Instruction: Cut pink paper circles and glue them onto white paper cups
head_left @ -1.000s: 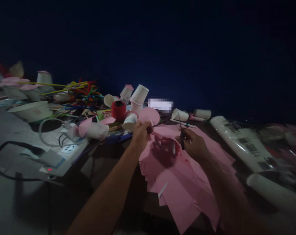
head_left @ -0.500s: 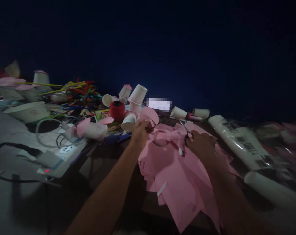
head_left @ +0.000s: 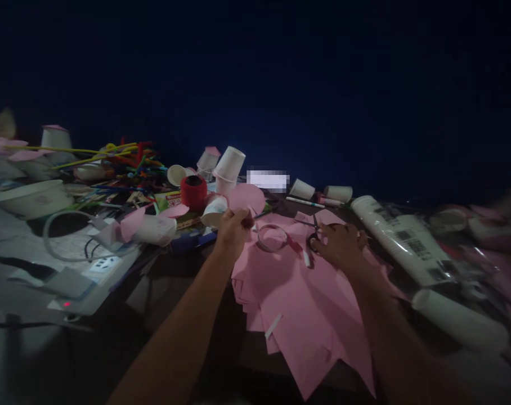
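My left hand (head_left: 234, 228) is closed in a pinch on a rounded pink paper piece (head_left: 247, 198), held up above the far left edge of a stack of pink paper (head_left: 297, 298). My right hand (head_left: 342, 243) has its fingers at the dark handles of a pair of scissors (head_left: 313, 241), over the same stack. The blades point away and to the left, and look spread apart. Between the hands, a roll of tape (head_left: 272, 238) lies on the pink paper. A small white strip (head_left: 274, 326) rests on the stack nearer to me.
At left are a power strip (head_left: 84, 289) with cords, a white bowl (head_left: 31, 198) and colourful pipe cleaners (head_left: 129, 154). Paper cups (head_left: 229, 164) and a red yarn ball (head_left: 193, 194) stand beyond my left hand. A wrapped cup stack (head_left: 401, 242) lies at right.
The whole view has shifted, so things sit farther left. The scissor blades look wider apart now. My left hand keeps the pink piece, which shows flatter.
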Demonstrator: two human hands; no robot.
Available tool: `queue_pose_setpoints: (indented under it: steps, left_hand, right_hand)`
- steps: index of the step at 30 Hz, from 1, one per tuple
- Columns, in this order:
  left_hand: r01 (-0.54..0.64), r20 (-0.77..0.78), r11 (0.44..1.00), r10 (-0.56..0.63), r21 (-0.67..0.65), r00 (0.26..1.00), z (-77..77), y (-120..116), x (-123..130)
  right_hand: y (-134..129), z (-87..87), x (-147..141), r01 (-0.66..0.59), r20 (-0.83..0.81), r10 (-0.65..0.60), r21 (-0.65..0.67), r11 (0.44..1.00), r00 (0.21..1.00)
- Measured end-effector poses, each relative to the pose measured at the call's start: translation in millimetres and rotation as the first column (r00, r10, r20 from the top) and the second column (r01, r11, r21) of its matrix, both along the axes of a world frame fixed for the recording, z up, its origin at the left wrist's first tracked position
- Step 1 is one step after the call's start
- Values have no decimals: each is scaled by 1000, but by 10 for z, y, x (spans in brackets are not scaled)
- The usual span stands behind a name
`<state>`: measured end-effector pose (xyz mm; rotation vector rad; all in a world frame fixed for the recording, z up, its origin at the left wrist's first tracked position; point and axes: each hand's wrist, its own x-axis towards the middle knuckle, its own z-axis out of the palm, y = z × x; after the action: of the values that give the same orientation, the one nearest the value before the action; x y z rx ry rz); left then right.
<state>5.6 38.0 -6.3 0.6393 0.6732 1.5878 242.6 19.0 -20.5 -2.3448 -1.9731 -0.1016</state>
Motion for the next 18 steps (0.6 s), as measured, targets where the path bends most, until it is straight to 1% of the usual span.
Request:
queue_pose_setpoints:
  steps: [5, 7, 10, 12, 15, 17, 18]
  left_hand:
    - [-4, -9, 1000, 4, -4, 1000, -29, 21, 9]
    - [0, -20, 1000, 0, -3, 1000, -37, 22, 24]
    - [9, -38, 1000, -9, 3, 999, -41, 16, 43]
    - [20, -49, 1000, -20, 5, 999, -42, 10, 45]
    - [64, -68, 998, -64, 6, 996, -36, -2, 40]
    - [105, -86, 994, -104, 7, 991, -29, -21, 45]
    - [127, -95, 992, -126, 6, 988, -25, -35, 53]
  right_hand:
    - [-47, 36, -82, -8, 13, 8, 16, 1000, 1000]
    - [-89, 46, -116, -13, 58, 8, 96, 995, 998]
    - [-148, 60, -162, -11, 126, -23, 263, 965, 992]
    - [-167, 68, -185, 4, 126, -47, 322, 947, 991]
    - [-156, 85, -205, 10, 55, -32, 364, 931, 998]
    - [-129, 114, -214, 33, -48, -14, 418, 908, 999]
    - [-113, 134, -221, 34, -126, 25, 445, 895, 992]
